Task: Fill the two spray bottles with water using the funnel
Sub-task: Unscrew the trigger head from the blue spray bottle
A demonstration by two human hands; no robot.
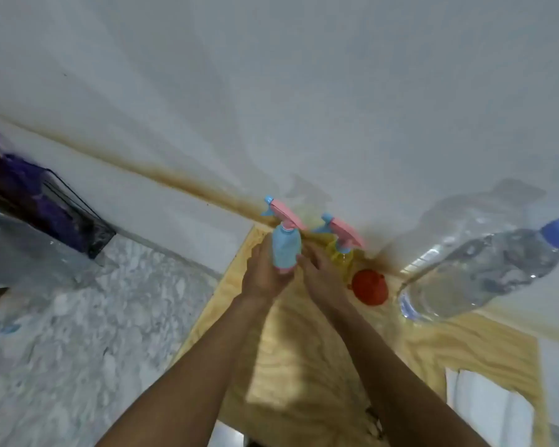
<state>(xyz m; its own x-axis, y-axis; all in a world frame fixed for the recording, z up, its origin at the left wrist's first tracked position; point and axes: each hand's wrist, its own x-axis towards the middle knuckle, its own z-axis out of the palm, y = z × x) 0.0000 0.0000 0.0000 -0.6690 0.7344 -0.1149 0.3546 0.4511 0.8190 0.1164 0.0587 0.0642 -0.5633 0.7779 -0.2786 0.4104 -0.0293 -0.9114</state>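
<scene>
Left hand (262, 272) grips blue bottle (286, 250), held upright above table (304, 366); right hand (323, 275) touches its other side, grip unclear. Yellow bottle (342, 256) just behind right hand. Red funnel (368, 287) beside it. Water bottle (484, 272) farther right. Wire rack (62, 214) far left.

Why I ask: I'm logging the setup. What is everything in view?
blue spray bottle: one, blue with pink trigger head, near the table's far edge, in the left hand
yellow spray bottle: one, yellow with pink trigger head, just right of the blue spray bottle
funnel: one, red, on the table right of the yellow spray bottle
water bottle: one, clear with blue cap, holding water, table's right side
table: one, pale wood, against the white wall
wire basket: one, black, far left by the wall, purple contents
left hand: grips the blue spray bottle
right hand: fingers at the blue spray bottle's right side; grip unclear
</scene>
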